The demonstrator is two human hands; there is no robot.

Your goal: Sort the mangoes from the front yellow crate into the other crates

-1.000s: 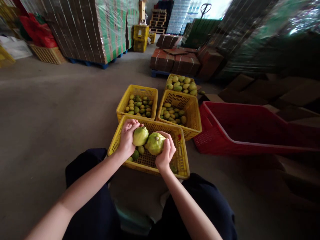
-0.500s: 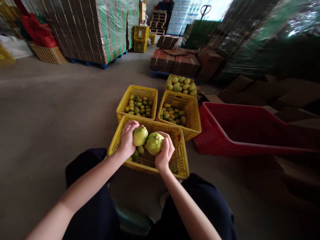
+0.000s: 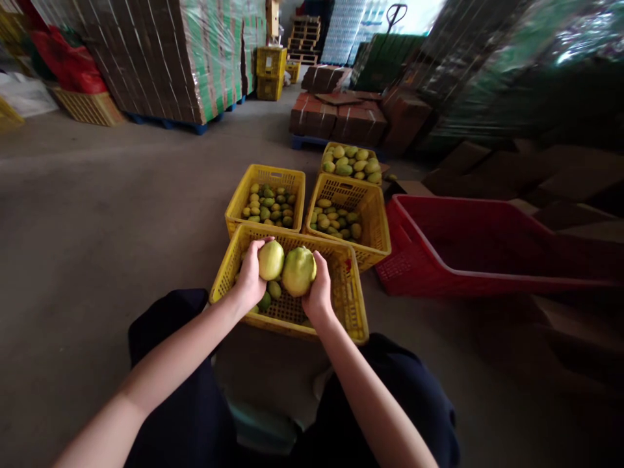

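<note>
Small fruit (image 3: 271, 261): gripped, left hand (image 3: 250, 276) | large fruit (image 3: 299, 272): gripped, right hand (image 3: 318, 286) | crate (image 3: 355, 302): beneath both hands | change: large fruit's knob (image 3: 303, 248) tipped upward, so its side now shows

Fruit (image 3: 274, 290) in near crate (image 3: 357, 300) partly behind hands (image 3: 249, 276); wrapped stack (image 3: 529, 91) at right blurred.

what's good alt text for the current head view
Left hand holds a yellow-green fruit, right hand a larger, lumpier one, over a yellow perforated crate containing green fruit. Three more yellow fruit crates sit beyond, with a red crate at right.
</note>
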